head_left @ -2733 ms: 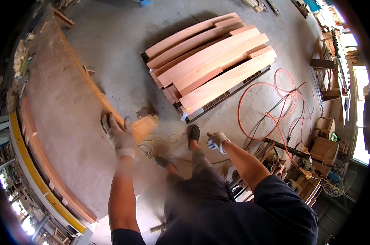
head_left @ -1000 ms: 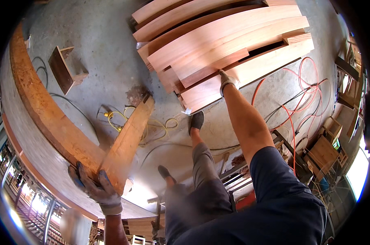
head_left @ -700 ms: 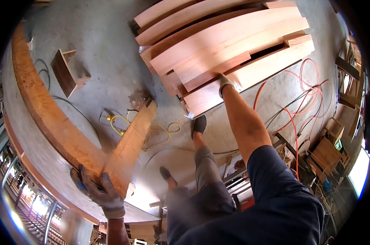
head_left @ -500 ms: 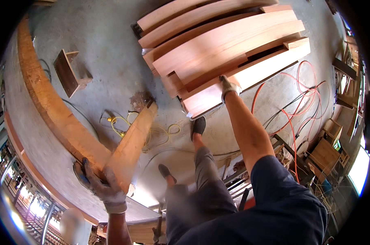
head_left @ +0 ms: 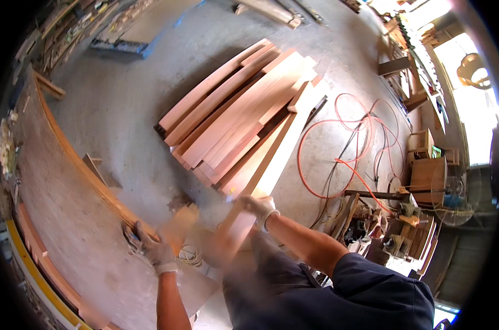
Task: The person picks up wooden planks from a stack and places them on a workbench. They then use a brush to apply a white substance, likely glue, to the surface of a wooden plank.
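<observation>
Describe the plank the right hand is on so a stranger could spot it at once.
Start at the stack of reddish planks on the concrete floor. Follow its right edge down to the gloved right hand. The plank it grips is the long pale one, slanting off the stack toward the person, lighter than the redder boards beside it.

Smooth matt reddish wooden boards [head_left: 244, 121] on rough grey concrete floor [head_left: 123, 110]; cloth-gloved right hand [head_left: 259, 207]

Motion blur smears the near end of the long board [head_left: 236, 234] below the right hand [head_left: 259, 206], so its end cannot be made out. The left hand [head_left: 153, 250] covers part of the bench [head_left: 68, 220] edge, and the short plank [head_left: 178, 223] beside it is blurred.
</observation>
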Tool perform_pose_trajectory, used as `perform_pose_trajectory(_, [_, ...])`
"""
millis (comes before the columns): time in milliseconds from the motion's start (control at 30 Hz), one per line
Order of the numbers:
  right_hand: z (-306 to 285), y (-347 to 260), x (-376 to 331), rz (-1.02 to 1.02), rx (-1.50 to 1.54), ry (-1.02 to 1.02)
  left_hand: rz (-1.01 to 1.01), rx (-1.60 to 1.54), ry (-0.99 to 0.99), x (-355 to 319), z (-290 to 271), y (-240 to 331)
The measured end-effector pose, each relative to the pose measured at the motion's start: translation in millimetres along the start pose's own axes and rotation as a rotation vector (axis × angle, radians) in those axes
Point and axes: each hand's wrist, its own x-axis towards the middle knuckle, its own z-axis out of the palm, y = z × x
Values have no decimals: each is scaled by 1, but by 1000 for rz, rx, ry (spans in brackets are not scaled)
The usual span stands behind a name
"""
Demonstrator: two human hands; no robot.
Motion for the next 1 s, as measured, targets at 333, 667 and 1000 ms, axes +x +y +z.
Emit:
perform_pose_trajectory(333, [-33, 44, -123, -39, 185, -222, 441, -415, -651, -130, -148, 80])
perform_pose_trajectory(667, [-55, 65, -90, -12, 467, -197, 203, -700, -768, -129, -182, 127])
perform_pose_trajectory(1000, [-43, 23, 74, -21, 722, -487, -339, -1034, -793, -144, -234, 84])
